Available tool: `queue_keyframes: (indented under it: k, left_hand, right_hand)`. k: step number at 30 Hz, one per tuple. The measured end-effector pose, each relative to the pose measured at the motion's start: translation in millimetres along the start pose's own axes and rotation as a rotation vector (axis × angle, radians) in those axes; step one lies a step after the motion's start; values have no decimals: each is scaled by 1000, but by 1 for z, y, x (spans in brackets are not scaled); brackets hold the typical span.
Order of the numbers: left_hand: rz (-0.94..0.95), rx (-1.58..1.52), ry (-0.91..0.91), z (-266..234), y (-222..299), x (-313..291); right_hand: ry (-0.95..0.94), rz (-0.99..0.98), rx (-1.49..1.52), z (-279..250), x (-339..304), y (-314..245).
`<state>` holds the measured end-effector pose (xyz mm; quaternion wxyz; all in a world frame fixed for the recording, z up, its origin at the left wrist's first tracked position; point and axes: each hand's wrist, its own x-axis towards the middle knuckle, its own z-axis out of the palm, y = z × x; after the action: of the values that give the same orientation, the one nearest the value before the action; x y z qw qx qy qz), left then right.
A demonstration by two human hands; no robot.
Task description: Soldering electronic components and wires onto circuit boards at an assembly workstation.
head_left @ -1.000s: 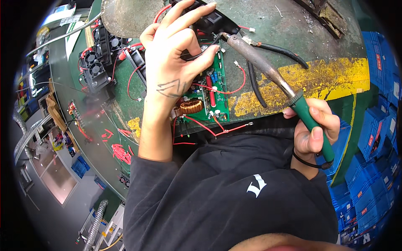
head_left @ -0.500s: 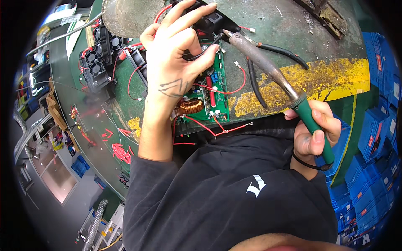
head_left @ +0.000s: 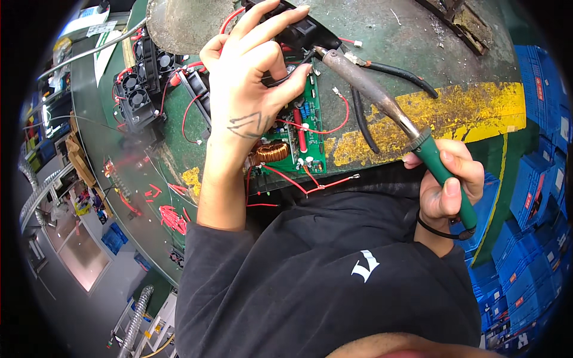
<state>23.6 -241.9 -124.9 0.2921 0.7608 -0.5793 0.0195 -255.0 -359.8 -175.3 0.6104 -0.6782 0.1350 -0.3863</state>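
My right hand (head_left: 447, 188) is wrapped round the green handle of a soldering iron (head_left: 391, 107), which slants up and to the left. Its tip meets, or nearly meets, the end of a black wire (head_left: 308, 57) at the edge of a black plastic housing (head_left: 303, 33). Thumb and index finger of my left hand (head_left: 250, 83) are closed on that wire, while its other fingers rest over the housing. Below the hand lies a green circuit board (head_left: 316, 113) with a copper coil (head_left: 271, 152) and red wires; the hand hides part of it.
Black-handled pliers (head_left: 361, 122) lie right of the board. Small black fans (head_left: 137, 95) and cut red sleeves (head_left: 172, 218) are on the bench at left. A rusty metal piece (head_left: 459, 24) sits at the far right, and blue crates (head_left: 531, 185) are stacked beyond the bench.
The soldering iron's tip has shifted slightly left and down along the housing's edge. My left hand keeps almost the same place and grip.
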Motion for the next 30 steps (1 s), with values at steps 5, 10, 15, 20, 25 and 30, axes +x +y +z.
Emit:
queue_keyframes:
  k: [5, 10, 15, 20, 25, 30]
  left_hand:
    - [-16, -21, -4, -3, 2, 1]
    - [-13, -3, 2, -2, 4, 1]
    - [18, 40, -28, -3, -2, 0]
    - [25, 98, -56, -2, 1, -3]
    - [10, 76, -48, -1, 3, -1]
    - [8, 83, -51, 0, 1, -2]
  right_hand:
    - [11, -33, 21, 2, -3, 1]
    - [-35, -35, 69, -4, -5, -4]
    - [-39, -33, 60, -7, -12, -5]
    - [79, 6, 176, -14, -17, -1]
    - [343, 141, 324, -37, -17, 2]
    - [483, 129, 344, -63, -8, 16]
